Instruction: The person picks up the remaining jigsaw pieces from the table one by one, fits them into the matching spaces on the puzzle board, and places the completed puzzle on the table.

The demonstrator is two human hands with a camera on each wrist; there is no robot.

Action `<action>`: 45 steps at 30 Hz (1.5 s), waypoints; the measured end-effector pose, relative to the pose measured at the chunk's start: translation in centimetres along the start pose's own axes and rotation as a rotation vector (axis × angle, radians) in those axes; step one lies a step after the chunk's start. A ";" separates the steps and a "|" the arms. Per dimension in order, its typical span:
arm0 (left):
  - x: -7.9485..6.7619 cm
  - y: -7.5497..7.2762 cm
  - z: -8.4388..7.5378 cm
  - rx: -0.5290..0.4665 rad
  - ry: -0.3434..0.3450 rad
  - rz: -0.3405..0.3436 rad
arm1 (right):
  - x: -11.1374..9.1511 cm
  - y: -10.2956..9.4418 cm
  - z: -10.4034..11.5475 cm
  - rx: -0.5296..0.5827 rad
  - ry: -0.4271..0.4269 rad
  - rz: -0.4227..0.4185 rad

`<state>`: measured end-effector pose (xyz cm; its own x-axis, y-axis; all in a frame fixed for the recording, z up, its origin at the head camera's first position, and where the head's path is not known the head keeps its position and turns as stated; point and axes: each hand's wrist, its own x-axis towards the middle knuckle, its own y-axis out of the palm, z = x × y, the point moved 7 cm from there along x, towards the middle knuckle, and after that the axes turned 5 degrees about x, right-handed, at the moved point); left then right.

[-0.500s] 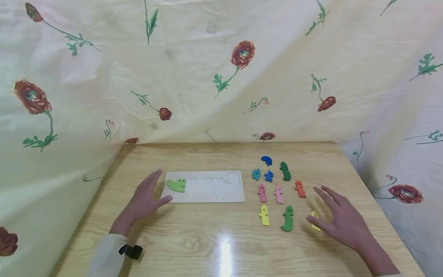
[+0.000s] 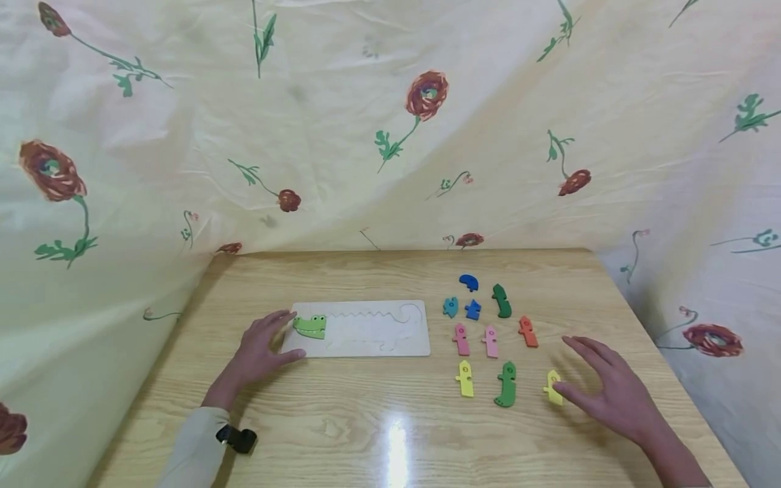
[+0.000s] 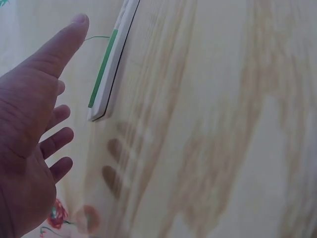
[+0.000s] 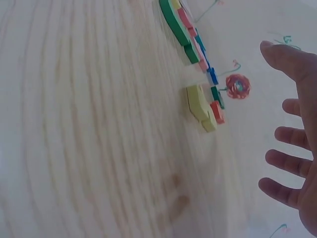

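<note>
Down toward the white rectangular board [image 2: 366,339], which bore a green crocodile head [image 2: 310,328], my left hand [image 2: 261,349] had sunk; my right hand [image 2: 616,393] had drawn rightward beside a yellow notched piece [image 2: 552,379]. From the left wrist, my fingers [image 3: 57,142] were spread; from the right, they spread above the table [image 4: 74,148].

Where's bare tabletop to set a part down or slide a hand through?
Largest: table in front of the white board, between the left sleeve and the yellow piece nearest the board. A strip also runs behind the board to the far edge. Crowded: right of the board, coloured pieces with narrow gaps; right hand at their outer side.
</note>
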<state>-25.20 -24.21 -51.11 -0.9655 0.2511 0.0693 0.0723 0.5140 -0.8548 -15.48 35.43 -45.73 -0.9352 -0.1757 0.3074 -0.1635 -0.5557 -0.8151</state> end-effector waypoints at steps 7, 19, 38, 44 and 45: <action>-0.1 0.2 0.6 -0.026 0.003 -0.026 | -0.4 -0.2 -0.9 0.028 0.033 -0.007; 0.3 1.1 1.5 -0.041 -0.059 0.020 | -0.9 -0.2 -2.4 0.024 0.091 0.047; 0.6 1.2 2.0 -0.060 -0.078 0.019 | -0.6 1.0 -3.2 0.029 0.101 0.143; 0.5 1.2 2.0 -0.077 -0.076 0.017 | -0.8 1.6 -3.6 0.037 0.104 0.154; 0.6 1.2 2.0 -0.077 -0.077 0.018 | -0.8 1.7 -3.7 0.042 0.103 0.157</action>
<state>-26.15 -25.10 -53.13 -0.9800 0.1989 0.0121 0.1060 0.5719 -0.8134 -16.14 37.57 -49.20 -0.9757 -0.1801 0.1246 -0.0021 -0.5616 -0.8274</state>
